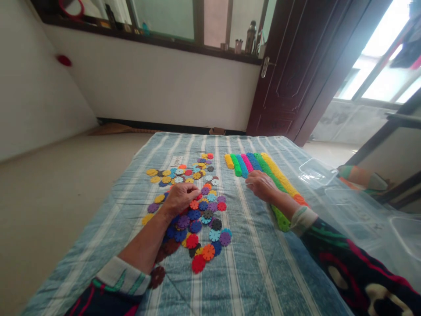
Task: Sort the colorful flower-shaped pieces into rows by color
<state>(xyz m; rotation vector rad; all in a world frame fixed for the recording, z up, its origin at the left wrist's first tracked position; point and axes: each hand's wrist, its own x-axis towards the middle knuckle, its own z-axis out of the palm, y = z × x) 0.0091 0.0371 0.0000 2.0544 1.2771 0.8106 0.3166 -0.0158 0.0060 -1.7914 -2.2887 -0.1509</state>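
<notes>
Many flat, notched plastic discs, snowflake-shaped building pieces [203,205], lie in a loose, multicoloured pile on the striped cloth. My left hand [180,199] rests over the pile, thumb and fingers pinched together beside a red disc; whether it grips one is hard to see. Over to the right, my right hand [261,185] is closed near the lower ends of the sorted rows of discs [236,164]. Something small and whitish shows at its fingertips, too unclear to name. The rows lie side by side by colour, and my right forearm covers part of the longer green and yellow ones.
The blue-and-white striped cloth [245,263] covers the work surface. A small paper label [177,161] lies beyond the pile. Clear plastic containers [317,172] stand along the right edge. Beyond are a dark red door [283,87] and a ledge holding a flask [251,37].
</notes>
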